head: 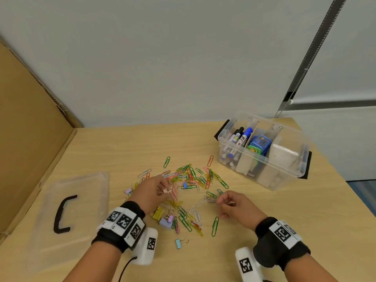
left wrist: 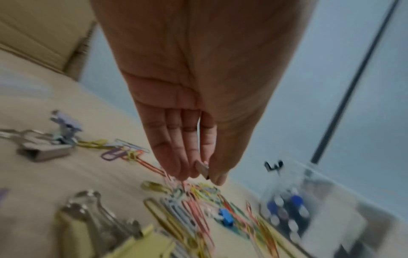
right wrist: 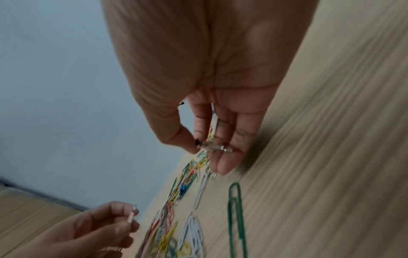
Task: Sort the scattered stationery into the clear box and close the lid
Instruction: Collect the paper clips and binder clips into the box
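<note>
Wooden surface (head: 122, 147) fills mid-frame, paper clips (head: 191, 178) scattered centrally. My left hand (head: 150, 192) pinches a pale clip (head: 167, 190); my right hand (head: 234, 208) pinches a silver clip (right wrist: 213, 147). Clear box (head: 262, 151) sits open upper right, lid (head: 71, 210) lower left.

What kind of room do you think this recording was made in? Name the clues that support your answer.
Probably an office or classroom workspace: a light wooden desk against a plain pale wall, a flat sheet of cardboard leaning at the left, and a clear box holding whiteboard markers.

Even bright light; wrist views blurred (motion).
</note>
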`<action>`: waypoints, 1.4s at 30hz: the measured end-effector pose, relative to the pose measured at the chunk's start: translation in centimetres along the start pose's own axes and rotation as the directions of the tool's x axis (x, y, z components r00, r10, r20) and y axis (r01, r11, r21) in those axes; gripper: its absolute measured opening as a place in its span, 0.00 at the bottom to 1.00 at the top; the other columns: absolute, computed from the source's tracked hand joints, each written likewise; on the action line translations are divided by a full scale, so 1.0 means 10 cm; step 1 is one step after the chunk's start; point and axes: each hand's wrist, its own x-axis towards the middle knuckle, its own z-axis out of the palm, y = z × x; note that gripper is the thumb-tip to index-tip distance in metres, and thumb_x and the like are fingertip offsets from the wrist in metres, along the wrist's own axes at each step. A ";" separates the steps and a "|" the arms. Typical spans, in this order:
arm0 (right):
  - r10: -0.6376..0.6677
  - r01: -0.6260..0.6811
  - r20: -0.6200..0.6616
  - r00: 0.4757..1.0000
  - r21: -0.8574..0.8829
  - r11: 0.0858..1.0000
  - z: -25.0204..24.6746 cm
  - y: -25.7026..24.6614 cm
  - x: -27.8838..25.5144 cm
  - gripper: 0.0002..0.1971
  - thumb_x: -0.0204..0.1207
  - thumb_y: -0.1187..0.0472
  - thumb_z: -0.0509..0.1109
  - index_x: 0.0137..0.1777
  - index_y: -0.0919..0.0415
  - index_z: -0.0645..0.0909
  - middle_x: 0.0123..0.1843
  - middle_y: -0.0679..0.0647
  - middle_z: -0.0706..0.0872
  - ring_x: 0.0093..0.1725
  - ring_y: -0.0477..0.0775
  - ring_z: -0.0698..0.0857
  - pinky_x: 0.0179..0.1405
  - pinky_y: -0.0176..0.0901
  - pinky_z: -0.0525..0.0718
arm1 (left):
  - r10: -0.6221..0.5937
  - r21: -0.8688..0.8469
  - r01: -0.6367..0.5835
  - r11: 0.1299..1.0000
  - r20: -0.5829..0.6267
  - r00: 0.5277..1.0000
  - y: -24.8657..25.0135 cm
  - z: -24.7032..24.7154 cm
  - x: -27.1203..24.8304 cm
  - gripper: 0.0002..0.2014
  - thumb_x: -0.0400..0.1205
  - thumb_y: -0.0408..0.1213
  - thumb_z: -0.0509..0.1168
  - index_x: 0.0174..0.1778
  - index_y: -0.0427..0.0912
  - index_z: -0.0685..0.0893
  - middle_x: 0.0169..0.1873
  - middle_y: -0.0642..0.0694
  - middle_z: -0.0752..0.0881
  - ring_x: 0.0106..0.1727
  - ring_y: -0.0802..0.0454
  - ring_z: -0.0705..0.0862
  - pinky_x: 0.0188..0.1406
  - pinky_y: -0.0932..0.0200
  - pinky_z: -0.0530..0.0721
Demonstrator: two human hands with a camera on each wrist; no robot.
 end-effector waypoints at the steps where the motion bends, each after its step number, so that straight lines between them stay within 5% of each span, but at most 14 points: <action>1: 0.002 -0.002 0.000 1.000 0.007 1.000 0.04 -0.03 0.03 0.08 0.79 0.73 0.62 0.45 0.61 0.79 0.39 0.57 0.82 0.34 0.51 0.83 0.36 0.36 0.84 | -0.009 -0.038 0.008 0.999 -0.028 1.000 -0.04 -0.06 -0.03 0.05 0.78 0.37 0.70 0.47 0.50 0.81 0.42 0.53 0.82 0.37 0.60 0.80 0.35 0.70 0.75; 4: 0.014 -0.015 -0.031 0.999 -0.040 0.999 0.19 -0.12 0.20 0.14 0.80 0.73 0.54 0.41 0.58 0.77 0.35 0.52 0.78 0.31 0.47 0.76 0.29 0.33 0.76 | -0.014 -0.074 0.006 0.997 -0.107 0.994 -0.15 -0.20 -0.11 0.01 0.80 0.39 0.67 0.44 0.48 0.82 0.42 0.50 0.81 0.38 0.59 0.79 0.37 0.70 0.74; 7: -0.092 0.070 -0.082 0.992 -0.242 0.968 0.37 -0.27 0.42 0.12 0.81 0.67 0.53 0.40 0.57 0.76 0.37 0.49 0.79 0.38 0.44 0.75 0.37 0.38 0.73 | -0.027 -0.106 0.019 0.994 -0.074 0.997 -0.27 -0.25 -0.17 0.05 0.80 0.35 0.66 0.41 0.37 0.83 0.44 0.41 0.83 0.35 0.54 0.78 0.40 0.62 0.77; 11: -0.279 0.220 0.020 0.960 -0.669 0.710 0.56 -0.52 0.64 0.08 0.81 0.59 0.58 0.58 0.56 0.73 0.41 0.51 0.82 0.36 0.51 0.79 0.34 0.44 0.75 | -0.002 -0.103 0.005 0.995 0.033 0.999 -0.29 -0.21 -0.24 0.05 0.80 0.29 0.62 0.41 0.41 0.80 0.43 0.48 0.83 0.33 0.62 0.75 0.36 0.65 0.75; 13: -0.251 0.229 0.100 0.963 -0.793 0.565 0.62 -0.54 0.75 0.14 0.80 0.59 0.60 0.65 0.56 0.71 0.55 0.54 0.82 0.49 0.56 0.82 0.43 0.45 0.78 | 0.016 -0.055 -0.011 0.998 0.081 0.997 -0.25 -0.15 -0.26 0.08 0.82 0.30 0.57 0.41 0.45 0.78 0.41 0.51 0.79 0.37 0.59 0.75 0.37 0.68 0.72; 17: -0.222 0.205 0.104 0.969 -0.839 0.504 0.68 -0.50 0.85 0.12 0.80 0.63 0.59 0.62 0.58 0.71 0.59 0.59 0.79 0.55 0.62 0.80 0.49 0.50 0.80 | 0.060 0.023 -0.066 0.998 0.191 0.980 -0.16 -0.01 -0.28 0.13 0.85 0.34 0.52 0.40 0.49 0.78 0.43 0.50 0.77 0.50 0.52 0.77 0.57 0.58 0.73; 20: -0.259 0.221 0.093 0.961 -0.822 0.525 0.68 -0.46 0.84 0.12 0.80 0.62 0.60 0.62 0.58 0.73 0.59 0.58 0.79 0.54 0.60 0.81 0.49 0.49 0.81 | 0.075 0.081 -0.097 0.992 0.246 0.966 -0.13 0.05 -0.29 0.07 0.82 0.43 0.60 0.51 0.46 0.81 0.46 0.52 0.74 0.48 0.53 0.76 0.50 0.60 0.74; 25: -0.298 0.221 0.011 0.954 -0.699 0.681 0.64 -0.42 0.75 0.10 0.80 0.56 0.63 0.57 0.58 0.78 0.49 0.52 0.76 0.45 0.53 0.79 0.44 0.42 0.76 | 0.113 0.192 -0.184 0.964 0.330 0.937 -0.17 0.12 -0.26 0.17 0.75 0.47 0.70 0.59 0.52 0.80 0.51 0.54 0.76 0.54 0.54 0.78 0.54 0.59 0.77; 30: -0.062 0.059 -0.050 0.997 -0.057 0.997 0.55 -0.40 0.64 0.11 0.81 0.63 0.54 0.42 0.60 0.77 0.37 0.53 0.80 0.33 0.51 0.74 0.29 0.40 0.69 | 0.177 0.194 -0.247 0.949 0.319 0.931 -0.16 0.15 -0.21 0.11 0.77 0.46 0.69 0.54 0.51 0.83 0.49 0.53 0.78 0.51 0.55 0.78 0.50 0.61 0.75; 33: 0.033 -0.064 0.076 0.997 0.447 0.892 0.52 -0.39 0.57 0.14 0.78 0.69 0.47 0.46 0.63 0.76 0.35 0.56 0.81 0.26 0.49 0.70 0.20 0.37 0.64 | 0.186 0.198 -0.255 0.946 0.313 0.931 -0.15 0.16 -0.19 0.10 0.78 0.46 0.68 0.53 0.48 0.83 0.50 0.52 0.81 0.51 0.55 0.78 0.49 0.60 0.76; 36: 0.046 -0.132 0.144 0.988 0.671 0.730 0.53 -0.38 0.48 0.12 0.77 0.68 0.49 0.45 0.65 0.76 0.36 0.58 0.78 0.26 0.49 0.70 0.18 0.37 0.65 | 0.180 0.152 -0.226 0.962 0.270 0.946 -0.20 0.19 -0.19 0.10 0.78 0.48 0.67 0.50 0.47 0.84 0.49 0.54 0.81 0.49 0.57 0.78 0.49 0.61 0.75; 39: 0.052 -0.147 0.192 0.980 0.525 0.839 0.56 -0.43 0.36 0.10 0.81 0.60 0.57 0.40 0.61 0.75 0.30 0.52 0.76 0.24 0.47 0.69 0.17 0.36 0.64 | 0.156 -0.005 -0.158 0.987 0.178 0.972 -0.23 0.17 -0.21 0.11 0.79 0.49 0.66 0.47 0.45 0.84 0.45 0.56 0.82 0.43 0.63 0.78 0.47 0.64 0.75; 42: -0.029 0.044 0.249 0.968 -0.055 0.997 0.63 -0.45 0.22 0.09 0.78 0.58 0.69 0.36 0.55 0.78 0.24 0.43 0.76 0.20 0.40 0.69 0.22 0.32 0.71 | 0.124 -0.154 -0.104 0.983 0.130 0.984 -0.28 0.08 -0.22 0.17 0.78 0.57 0.62 0.46 0.46 0.81 0.38 0.52 0.82 0.35 0.59 0.76 0.40 0.63 0.76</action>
